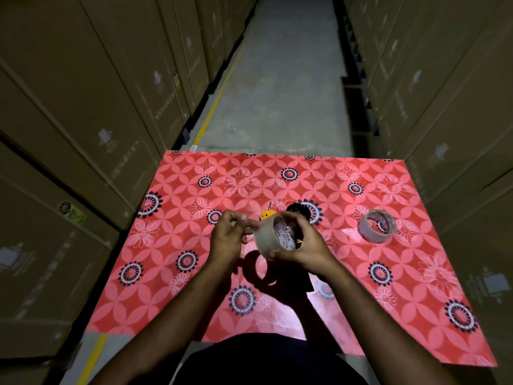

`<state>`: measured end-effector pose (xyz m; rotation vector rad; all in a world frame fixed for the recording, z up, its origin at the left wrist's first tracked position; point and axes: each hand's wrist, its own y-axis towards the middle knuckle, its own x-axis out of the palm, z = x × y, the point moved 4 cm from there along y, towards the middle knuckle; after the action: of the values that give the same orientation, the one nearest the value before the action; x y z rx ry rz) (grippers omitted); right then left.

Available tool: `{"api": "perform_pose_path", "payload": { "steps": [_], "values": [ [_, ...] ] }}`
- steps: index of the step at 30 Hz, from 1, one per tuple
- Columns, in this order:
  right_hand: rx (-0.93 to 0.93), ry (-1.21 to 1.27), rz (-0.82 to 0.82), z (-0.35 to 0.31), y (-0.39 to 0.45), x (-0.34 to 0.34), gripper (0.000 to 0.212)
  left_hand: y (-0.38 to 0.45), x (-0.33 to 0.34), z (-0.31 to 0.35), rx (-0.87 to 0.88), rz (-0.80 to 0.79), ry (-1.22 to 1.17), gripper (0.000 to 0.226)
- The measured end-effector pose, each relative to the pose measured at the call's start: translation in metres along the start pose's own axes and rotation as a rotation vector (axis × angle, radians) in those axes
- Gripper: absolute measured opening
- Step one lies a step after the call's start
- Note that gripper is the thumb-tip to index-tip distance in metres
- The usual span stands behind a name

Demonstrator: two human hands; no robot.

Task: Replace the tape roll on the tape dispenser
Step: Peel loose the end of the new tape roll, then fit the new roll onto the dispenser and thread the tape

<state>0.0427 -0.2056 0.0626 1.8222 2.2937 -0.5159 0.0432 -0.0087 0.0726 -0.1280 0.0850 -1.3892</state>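
Cartons line both sides of the aisle where I work at a red floral tablecloth (194, 309). Tape dispenser (295, 211) lies mostly hidden behind my hands; a second roll (377, 226) sits well to the right. My right hand (304, 245) grips the tape roll (273, 238) while my left hand (229, 236) pinches near its edge, probably freeing the tape end. Next, I would seat the roll on the dispenser's hub

A red tablecloth (416, 315) printed with pale flowers and dark circular medallions covers a table standing in a dim warehouse aisle. Tall stacks of brown cardboard boxes (83, 120) line the left side, and more boxes (444, 93) rise on the right. A grey concrete floor (283, 79) runs between them, marked by a yellow line (213, 107) along its left edge.
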Motion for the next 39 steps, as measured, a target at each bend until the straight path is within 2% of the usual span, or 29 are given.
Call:
{"api": "perform_pose_path", "payload": {
  "steps": [4,7,10,17,20,24,28,30,33,34,37,39],
  "values": [
    [-0.025,0.063,-0.022,-0.005,0.000,-0.005,0.089,0.001,0.004,-0.002,-0.043,-0.060,-0.107,0.016],
    [-0.077,0.110,-0.111,-0.007,0.000,-0.014,0.089,0.000,0.005,-0.008,-0.128,-0.094,-0.229,0.018],
    [-0.057,0.154,-0.182,-0.004,-0.001,-0.020,0.087,-0.001,0.008,-0.012,-0.126,-0.147,-0.250,0.018],
    [0.118,0.201,-0.063,0.019,-0.001,-0.014,0.107,-0.001,0.024,-0.014,-0.091,-0.237,-0.206,0.018],
    [0.091,0.210,0.002,0.026,-0.001,-0.017,0.107,-0.001,0.030,-0.014,-0.123,-0.247,-0.156,0.018],
    [0.018,0.270,-0.037,0.033,0.003,-0.032,0.105,-0.005,0.035,-0.019,-0.208,-0.276,-0.185,0.020],
    [0.046,0.293,-0.016,0.046,0.008,-0.039,0.109,-0.002,0.039,-0.021,-0.260,-0.283,-0.164,0.025],
    [0.076,0.277,0.005,0.053,0.011,-0.040,0.095,0.003,0.043,-0.022,-0.263,-0.281,-0.151,0.018],
    [0.067,0.277,0.085,0.061,0.019,-0.044,0.048,0.010,0.045,-0.031,-0.271,-0.282,-0.144,0.015],
    [0.047,0.265,0.112,0.061,0.022,-0.048,0.040,0.012,0.044,-0.035,-0.288,-0.263,-0.154,0.017],
    [-0.027,0.161,0.142,0.054,0.034,-0.064,0.036,0.014,0.032,-0.049,-0.350,-0.154,-0.120,0.025],
    [-0.085,0.050,0.136,0.050,0.044,-0.076,0.035,0.016,0.024,-0.057,-0.349,-0.077,-0.038,0.017]
  ]
}}
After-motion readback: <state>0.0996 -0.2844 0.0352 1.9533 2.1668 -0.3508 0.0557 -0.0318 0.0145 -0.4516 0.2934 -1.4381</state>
